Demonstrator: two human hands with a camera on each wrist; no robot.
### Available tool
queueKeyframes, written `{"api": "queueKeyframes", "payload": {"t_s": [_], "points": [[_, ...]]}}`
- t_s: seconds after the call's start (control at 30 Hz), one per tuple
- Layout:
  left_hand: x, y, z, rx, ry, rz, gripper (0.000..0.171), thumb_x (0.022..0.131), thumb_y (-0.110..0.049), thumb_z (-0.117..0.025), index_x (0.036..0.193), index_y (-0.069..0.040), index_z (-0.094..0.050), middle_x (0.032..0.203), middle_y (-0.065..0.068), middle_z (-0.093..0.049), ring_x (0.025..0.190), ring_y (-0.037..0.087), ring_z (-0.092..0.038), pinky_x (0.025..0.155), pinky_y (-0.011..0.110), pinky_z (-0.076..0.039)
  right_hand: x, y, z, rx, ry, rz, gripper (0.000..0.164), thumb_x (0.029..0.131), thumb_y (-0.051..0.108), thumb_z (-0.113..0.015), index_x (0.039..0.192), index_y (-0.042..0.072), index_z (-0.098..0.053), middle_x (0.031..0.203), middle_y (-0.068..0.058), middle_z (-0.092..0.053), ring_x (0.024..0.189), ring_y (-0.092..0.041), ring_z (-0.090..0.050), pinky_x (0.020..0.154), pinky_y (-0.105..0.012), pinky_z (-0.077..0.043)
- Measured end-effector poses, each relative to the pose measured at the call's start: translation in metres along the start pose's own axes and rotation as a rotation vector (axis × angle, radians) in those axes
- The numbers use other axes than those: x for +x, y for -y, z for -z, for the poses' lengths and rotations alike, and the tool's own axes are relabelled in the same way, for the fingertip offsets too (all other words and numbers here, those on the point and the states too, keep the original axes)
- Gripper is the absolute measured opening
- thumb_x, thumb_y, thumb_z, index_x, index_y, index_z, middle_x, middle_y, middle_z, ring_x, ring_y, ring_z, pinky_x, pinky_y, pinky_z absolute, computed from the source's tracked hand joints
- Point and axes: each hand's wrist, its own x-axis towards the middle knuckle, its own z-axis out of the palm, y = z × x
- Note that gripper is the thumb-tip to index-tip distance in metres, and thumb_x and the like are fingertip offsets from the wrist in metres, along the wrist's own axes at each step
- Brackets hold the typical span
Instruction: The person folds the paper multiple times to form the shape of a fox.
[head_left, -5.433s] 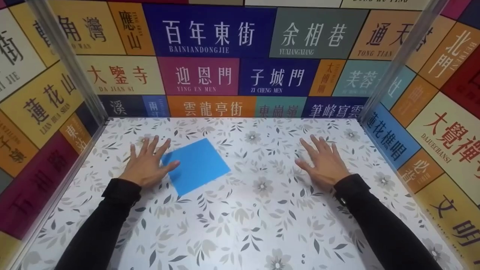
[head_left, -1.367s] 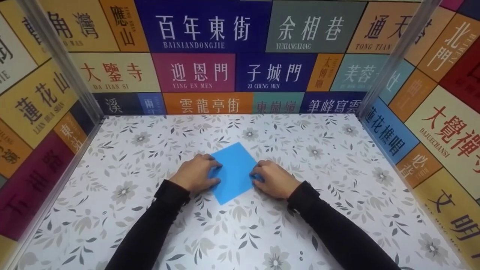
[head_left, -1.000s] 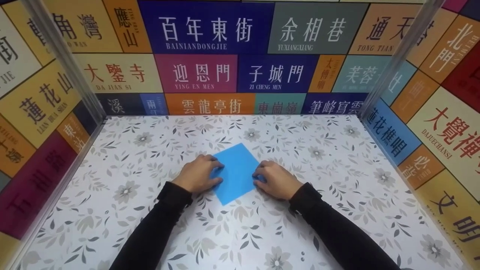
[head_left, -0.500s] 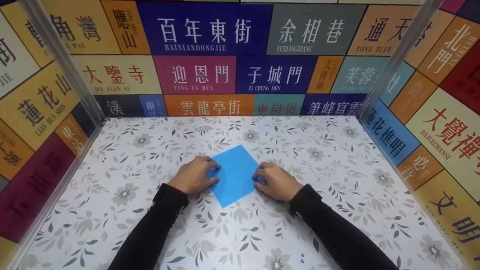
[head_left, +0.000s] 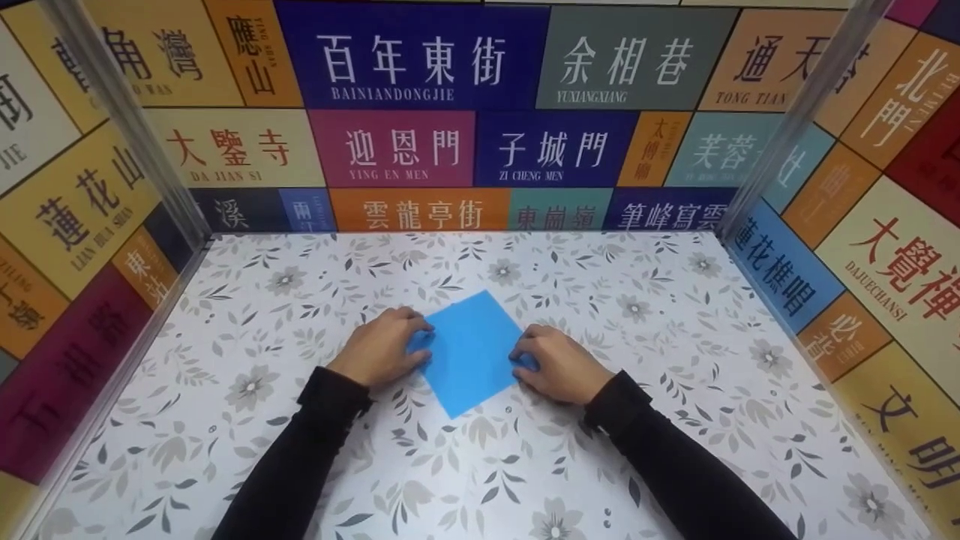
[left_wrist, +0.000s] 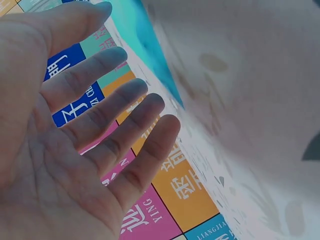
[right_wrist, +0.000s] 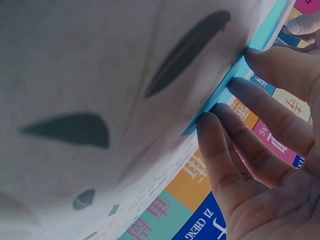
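A blue square sheet of paper [head_left: 472, 356] lies flat in the middle of the patterned table, turned at an angle. At its left corner my left hand [head_left: 384, 346] rests low over the table. In the left wrist view that hand [left_wrist: 75, 135] has its fingers spread and loosely bent, the thumb tip overlapping the sheet [left_wrist: 139, 42]. My right hand [head_left: 562, 364] is at the opposite corner, fingers bent downward. The right wrist view shows the fingertips of my right hand [right_wrist: 270, 145], thumb included, resting on the paper [right_wrist: 220, 95].
The white table [head_left: 420, 480] has a grey leaf and flower print. A back wall [head_left: 405, 60], a left wall [head_left: 75, 322] and a right wall [head_left: 885, 300] of coloured panels with Chinese lettering enclose it. Clear strips [head_left: 142, 142] run up the corners.
The paper has moved from the left side to the middle, and both hands have come inward from flat, spread poses to its corners. Lately my left hand has slid slightly left along the sheet.
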Motion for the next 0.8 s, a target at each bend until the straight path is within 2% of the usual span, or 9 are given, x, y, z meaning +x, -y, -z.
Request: {"api": "queueKeyframes", "payload": {"t_s": [0.33, 0.57, 0.8], "points": [[-0.002, -0.005, 0.001, -0.036, 0.023, -0.009, 0.046, 0.102, -0.031, -0.091, 0.144, -0.016, -0.081, 0.160, 0.014, -0.071, 0.152, 0.040, -0.066, 0.129, 0.059, -0.056, -0.009, -0.003, 0.009, 0.015, 0.031, -0.029, 0.019, 0.099, 0.013, -0.091, 0.115, 0.003, -0.087, 0.115, -0.012, -0.080, 0.108, -0.032, -0.076, 0.100, -0.051, -0.067], [-0.002, -0.009, -0.001, -0.025, 0.051, -0.011, 0.046, 0.101, -0.032, -0.091, 0.144, -0.017, -0.081, 0.159, 0.013, -0.073, 0.155, 0.037, -0.065, 0.133, 0.058, -0.052, -0.015, -0.003, 0.015, 0.008, 0.056, -0.023, 0.018, 0.099, 0.011, -0.091, 0.115, 0.003, -0.087, 0.115, -0.012, -0.080, 0.107, -0.032, -0.077, 0.100, -0.050, -0.068], [-0.004, -0.013, -0.003, 0.019, 0.032, -0.064, 0.041, 0.100, -0.027, -0.092, 0.138, -0.013, -0.084, 0.151, 0.014, -0.077, 0.144, 0.038, -0.071, 0.123, 0.057, -0.060, -0.017, -0.004, 0.016, 0.002, 0.061, -0.027, 0.017, 0.098, 0.011, -0.090, 0.113, 0.004, -0.087, 0.114, -0.011, -0.080, 0.107, -0.031, -0.077, 0.099, -0.049, -0.068]]}}
